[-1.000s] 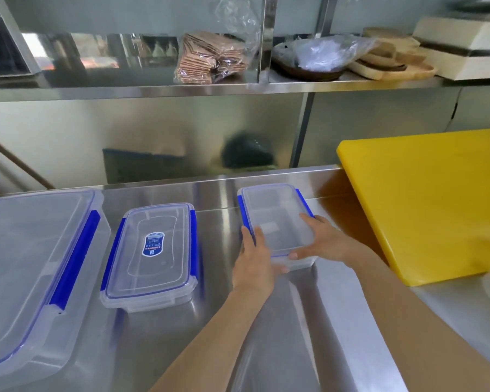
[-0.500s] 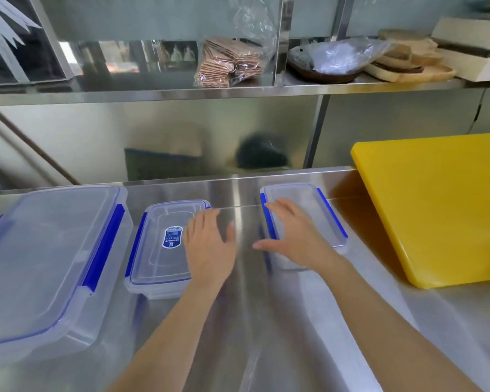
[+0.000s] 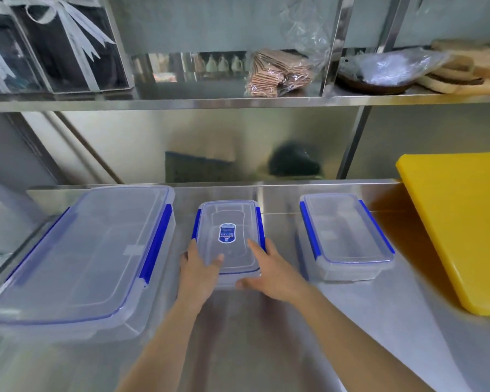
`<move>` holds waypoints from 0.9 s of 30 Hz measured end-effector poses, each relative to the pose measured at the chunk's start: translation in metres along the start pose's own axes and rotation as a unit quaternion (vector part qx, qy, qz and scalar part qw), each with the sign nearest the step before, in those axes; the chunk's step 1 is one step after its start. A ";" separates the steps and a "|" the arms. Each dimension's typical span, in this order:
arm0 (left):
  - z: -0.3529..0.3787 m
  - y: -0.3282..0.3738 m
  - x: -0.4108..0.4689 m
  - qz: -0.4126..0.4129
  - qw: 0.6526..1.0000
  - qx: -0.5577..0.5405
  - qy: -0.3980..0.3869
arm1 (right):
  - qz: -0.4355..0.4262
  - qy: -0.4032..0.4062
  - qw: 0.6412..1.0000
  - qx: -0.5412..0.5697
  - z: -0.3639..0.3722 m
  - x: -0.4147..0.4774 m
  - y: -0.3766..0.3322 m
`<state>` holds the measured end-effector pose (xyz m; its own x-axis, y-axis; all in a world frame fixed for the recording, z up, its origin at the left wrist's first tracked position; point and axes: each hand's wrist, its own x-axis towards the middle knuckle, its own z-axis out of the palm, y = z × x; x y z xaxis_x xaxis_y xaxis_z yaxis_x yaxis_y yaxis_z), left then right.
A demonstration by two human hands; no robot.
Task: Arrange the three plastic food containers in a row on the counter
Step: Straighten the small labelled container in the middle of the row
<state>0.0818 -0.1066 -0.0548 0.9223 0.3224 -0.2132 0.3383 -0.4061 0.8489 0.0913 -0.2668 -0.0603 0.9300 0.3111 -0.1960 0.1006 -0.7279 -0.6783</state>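
Observation:
Three clear plastic containers with blue clips stand side by side on the steel counter (image 3: 266,349). The large container (image 3: 79,258) is at the left, the middle container (image 3: 229,222) with a blue label is in the centre, and the small container (image 3: 345,233) is at the right. My left hand (image 3: 198,273) grips the middle container's near left corner, thumb on the lid. On its near right corner sits my right hand (image 3: 269,271), fingers on the lid and thumb against the front wall.
A thick yellow cutting board (image 3: 458,222) lies at the right, close to the small container. Above the counter a steel shelf (image 3: 238,101) carries a bag of crackers (image 3: 277,72), a covered dish (image 3: 379,72) and wooden boards (image 3: 470,72). A steel backsplash closes the rear.
Both hands left the small right container and moved left onto the labelled middle container, now gripping its near corners. The view shifted left.

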 end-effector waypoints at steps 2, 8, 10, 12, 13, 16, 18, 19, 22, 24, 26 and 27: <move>0.008 0.006 0.006 0.006 1.000 0.005 -0.017 | 0.015 0.003 1.000 -0.004 -0.009 0.003 0.005; 0.020 0.007 0.024 0.008 0.999 0.029 -0.014 | 0.030 -0.010 0.998 -0.058 -0.023 0.015 0.011; 0.021 0.003 0.025 0.014 0.999 0.033 -0.017 | 0.028 0.004 0.997 -0.072 -0.021 0.016 0.014; 0.022 0.003 0.023 0.015 0.997 0.081 0.006 | 0.025 0.019 0.996 -0.079 -0.018 0.015 0.017; 0.024 0.004 0.021 0.026 0.992 0.121 0.034 | 0.022 0.025 0.997 -0.076 -0.018 0.015 0.018; 0.035 0.015 0.008 0.126 0.967 0.191 0.115 | -0.001 0.065 0.996 -0.064 -0.019 0.010 0.018; 0.039 0.025 -0.003 0.179 0.957 0.192 0.124 | -0.034 0.121 0.989 -0.078 -0.022 0.006 0.017; 0.038 0.030 -0.009 0.193 0.956 0.183 0.124 | -0.045 0.146 0.985 -0.078 -0.024 0.003 0.015; 0.011 0.042 -0.025 0.239 0.948 0.136 0.161 | -0.069 0.187 0.978 -0.058 -0.025 -0.003 0.002; -0.021 0.046 -0.033 0.287 0.925 0.118 0.219 | -0.090 0.190 0.977 -0.041 -0.018 -0.007 -0.018; -0.059 0.045 -0.034 0.296 0.902 0.142 0.281 | -0.115 0.162 0.980 -0.010 -0.004 -0.011 -0.046; -0.079 0.042 -0.032 0.279 0.898 0.155 0.303 | -0.123 0.133 0.983 0.008 0.005 -0.012 -0.062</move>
<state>0.0516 -0.0670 0.0260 0.7257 0.3621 0.5850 -0.0225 -0.8374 0.5462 0.0717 -0.2225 -0.0199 0.9379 0.3043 0.1666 0.3309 -0.6403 -0.6932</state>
